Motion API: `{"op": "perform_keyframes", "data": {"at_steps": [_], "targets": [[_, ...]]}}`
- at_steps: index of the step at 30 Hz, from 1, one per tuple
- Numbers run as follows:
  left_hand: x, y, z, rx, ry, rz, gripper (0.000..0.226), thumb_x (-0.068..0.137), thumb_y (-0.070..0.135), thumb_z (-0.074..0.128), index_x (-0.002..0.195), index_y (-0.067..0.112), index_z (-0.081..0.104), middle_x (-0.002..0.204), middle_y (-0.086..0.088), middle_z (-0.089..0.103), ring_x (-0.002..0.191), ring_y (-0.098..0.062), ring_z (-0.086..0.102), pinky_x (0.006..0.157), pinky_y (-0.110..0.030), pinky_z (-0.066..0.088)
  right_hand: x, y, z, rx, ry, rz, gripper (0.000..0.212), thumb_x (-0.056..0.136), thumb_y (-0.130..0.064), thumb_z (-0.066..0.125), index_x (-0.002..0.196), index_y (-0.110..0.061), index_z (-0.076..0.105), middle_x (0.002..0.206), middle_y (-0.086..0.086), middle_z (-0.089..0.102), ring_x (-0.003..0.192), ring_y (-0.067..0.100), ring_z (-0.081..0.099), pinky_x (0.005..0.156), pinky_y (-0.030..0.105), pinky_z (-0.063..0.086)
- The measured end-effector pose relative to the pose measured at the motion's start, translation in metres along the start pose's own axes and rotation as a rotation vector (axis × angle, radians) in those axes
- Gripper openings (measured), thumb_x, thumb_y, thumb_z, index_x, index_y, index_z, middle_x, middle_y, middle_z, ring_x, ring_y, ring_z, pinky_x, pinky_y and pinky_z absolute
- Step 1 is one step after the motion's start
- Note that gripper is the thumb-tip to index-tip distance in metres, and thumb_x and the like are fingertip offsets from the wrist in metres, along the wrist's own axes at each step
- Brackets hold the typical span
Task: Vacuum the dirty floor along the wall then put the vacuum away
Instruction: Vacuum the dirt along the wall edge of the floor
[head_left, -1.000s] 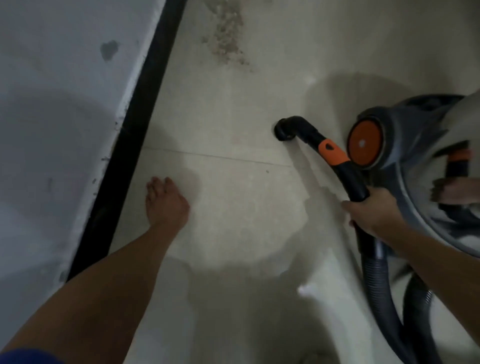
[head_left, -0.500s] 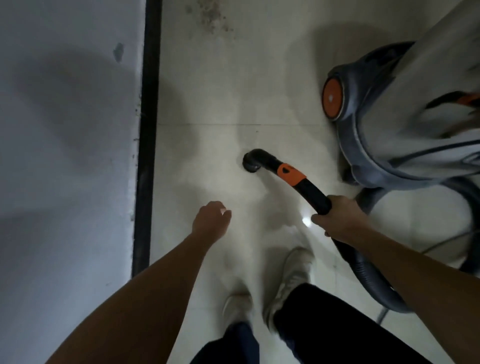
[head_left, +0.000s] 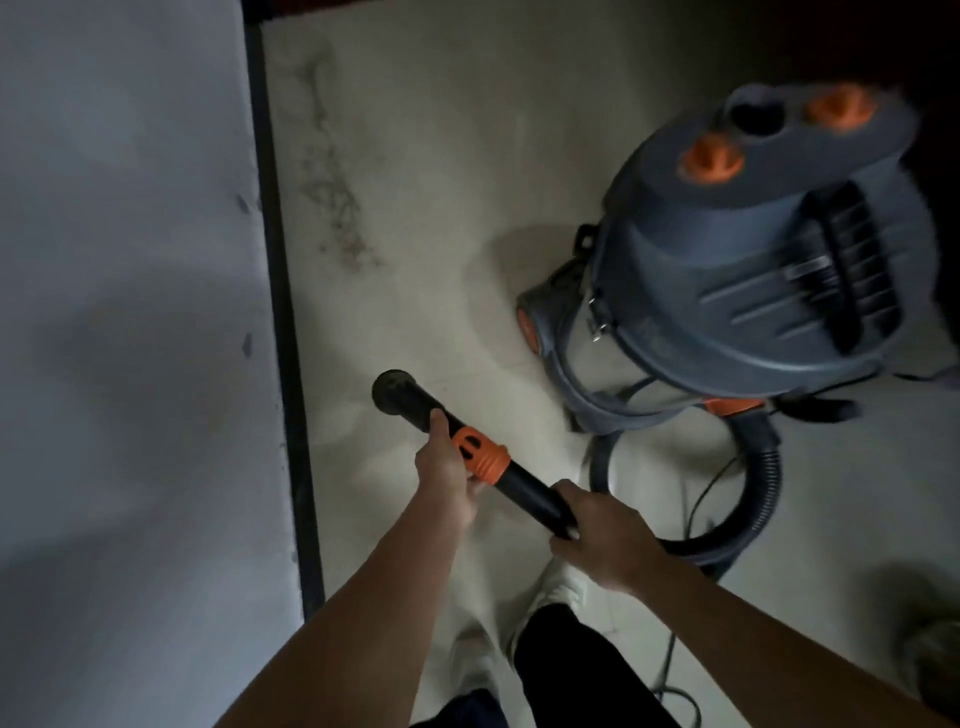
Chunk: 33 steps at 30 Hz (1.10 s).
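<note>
at the bottom edge, two legs in dark trousers (head_left: 576, 670) are standing on the pale floor (head_left: 441, 156) in light shoes (head_left: 563, 582). just above them, the right hand (head_left: 605, 543) is wrapping its fingers round the rear end of the black tube (head_left: 530, 493), where it meets the ribbed hose (head_left: 763, 499). the left hand (head_left: 444, 470) is gripping the same tube further forward, its thumb lying along the top and its fingers curling under the orange collar (head_left: 478, 452). the hands are sitting apart, with a bare black stretch of tube showing between them. the tube's round open mouth is pointing up and left toward the black skirting (head_left: 283, 332); whether it is touching the floor is not showing clearly. from behind the right hand the ribbed hose is curving right and up to the base of the grey vacuum canister (head_left: 737, 270), which is standing on the floor well apart from the wall (head_left: 130, 312). a thin cord (head_left: 701, 499) is trailing beside the hose. farther off, a streak of brownish dirt (head_left: 337, 208) is lying on the floor just beside the skirting, beyond the tube's mouth.
</note>
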<state>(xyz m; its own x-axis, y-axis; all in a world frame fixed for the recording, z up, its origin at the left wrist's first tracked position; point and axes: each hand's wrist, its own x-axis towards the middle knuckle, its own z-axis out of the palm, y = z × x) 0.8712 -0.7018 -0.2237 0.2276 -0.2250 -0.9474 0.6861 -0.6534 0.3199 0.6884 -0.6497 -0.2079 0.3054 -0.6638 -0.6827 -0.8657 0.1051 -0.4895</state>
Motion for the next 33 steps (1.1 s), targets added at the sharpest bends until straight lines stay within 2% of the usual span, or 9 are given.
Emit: {"op": "perform_keyframes", "data": {"at_steps": [3, 8, 10, 14, 17, 23, 26, 29, 33], "targets": [[-0.034, 0.009, 0.045, 0.027, 0.013, 0.065, 0.045, 0.091, 0.054, 0.056, 0.097, 0.01, 0.052, 0.08, -0.011, 0.057, 0.058, -0.027, 0.062, 0.056, -0.038, 0.059, -0.024, 0.006, -0.06, 0.082, 0.168, 0.005, 0.041, 0.083, -0.04, 0.069, 0.121, -0.028, 0.059, 0.106, -0.009, 0.068, 0.098, 0.015, 0.065, 0.075, 0.026, 0.045], [-0.077, 0.009, 0.107, 0.143, -0.018, 0.147, 0.049, 0.088, 0.059, 0.057, 0.078, 0.011, 0.048, 0.056, -0.005, 0.045, 0.041, -0.022, 0.047, 0.051, -0.029, 0.054, -0.052, 0.034, -0.18, 0.017, 0.977, -0.053, 0.023, 0.085, -0.025, 0.066, 0.106, -0.016, 0.067, 0.107, 0.005, 0.067, 0.095, 0.027, 0.063, 0.072, 0.036, 0.051], [-0.088, 0.006, 0.13, 0.17, -0.035, 0.146, 0.047, 0.085, 0.056, 0.063, 0.075, 0.013, 0.046, 0.056, -0.005, 0.045, 0.045, -0.022, 0.046, 0.053, -0.03, 0.052, -0.049, 0.051, -0.226, -0.039, 1.127, 0.001, 0.03, 0.084, -0.026, 0.062, 0.111, -0.014, 0.063, 0.113, 0.01, 0.061, 0.105, 0.028, 0.052, 0.079, 0.039, 0.047], [-0.096, 0.002, 0.172, 0.237, -0.078, 0.18, 0.042, 0.081, 0.053, 0.07, 0.08, 0.014, 0.053, 0.063, -0.003, 0.057, 0.054, -0.02, 0.059, 0.062, -0.032, 0.052, -0.015, 0.082, -0.277, 0.045, 0.862, 0.295, 0.054, 0.092, -0.042, 0.06, 0.135, -0.014, 0.047, 0.132, 0.017, 0.051, 0.122, 0.036, 0.047, 0.094, 0.048, 0.044], [-0.092, 0.005, 0.194, 0.31, -0.133, 0.191, 0.041, 0.077, 0.052, 0.074, 0.088, 0.015, 0.06, 0.075, 0.001, 0.068, 0.069, -0.019, 0.068, 0.071, -0.035, 0.056, 0.016, 0.094, -0.272, 0.102, 0.672, 0.308, 0.053, 0.098, -0.058, 0.036, 0.124, -0.014, 0.05, 0.115, 0.024, 0.064, 0.107, 0.043, 0.06, 0.081, 0.044, 0.046], [-0.075, 0.025, 0.232, 0.45, -0.093, 0.245, 0.043, 0.077, 0.03, 0.081, 0.108, 0.005, 0.063, 0.116, -0.023, 0.065, 0.095, -0.037, 0.067, 0.094, -0.051, 0.051, 0.044, 0.101, -0.271, 0.005, 0.958, 0.196, 0.057, 0.099, -0.052, 0.023, 0.095, -0.009, 0.059, 0.083, 0.028, 0.067, 0.078, 0.049, 0.063, 0.067, 0.043, 0.046], [-0.061, 0.041, 0.247, 0.496, -0.093, 0.255, 0.043, 0.076, 0.031, 0.082, 0.106, 0.006, 0.063, 0.095, -0.018, 0.068, 0.101, -0.041, 0.063, 0.089, -0.045, 0.053, 0.065, 0.098, -0.298, -0.011, 0.964, 0.16, 0.054, 0.101, -0.051, 0.026, 0.094, -0.011, 0.062, 0.078, 0.025, 0.067, 0.075, 0.047, 0.064, 0.063, 0.039, 0.04], [-0.05, 0.069, 0.269, 0.494, -0.105, 0.247, 0.037, 0.073, 0.031, 0.084, 0.096, 0.01, 0.063, 0.078, -0.001, 0.062, 0.07, -0.021, 0.06, 0.085, -0.04, 0.056, 0.098, 0.091, -0.331, -0.04, 0.961, 0.128, 0.049, 0.103, -0.049, 0.03, 0.093, -0.013, 0.062, 0.078, 0.023, 0.067, 0.077, 0.046, 0.064, 0.062, 0.038, 0.038], [-0.032, 0.111, 0.307, 0.452, -0.07, 0.241, 0.035, 0.073, 0.031, 0.084, 0.096, 0.012, 0.065, 0.086, 0.0, 0.069, 0.084, -0.023, 0.066, 0.092, -0.044, 0.054, 0.15, 0.079, -0.383, -0.035, 0.932, 0.076, 0.049, 0.103, -0.051, 0.03, 0.083, -0.017, 0.06, 0.074, 0.017, 0.066, 0.075, 0.042, 0.064, 0.061, 0.034, 0.035]]}}
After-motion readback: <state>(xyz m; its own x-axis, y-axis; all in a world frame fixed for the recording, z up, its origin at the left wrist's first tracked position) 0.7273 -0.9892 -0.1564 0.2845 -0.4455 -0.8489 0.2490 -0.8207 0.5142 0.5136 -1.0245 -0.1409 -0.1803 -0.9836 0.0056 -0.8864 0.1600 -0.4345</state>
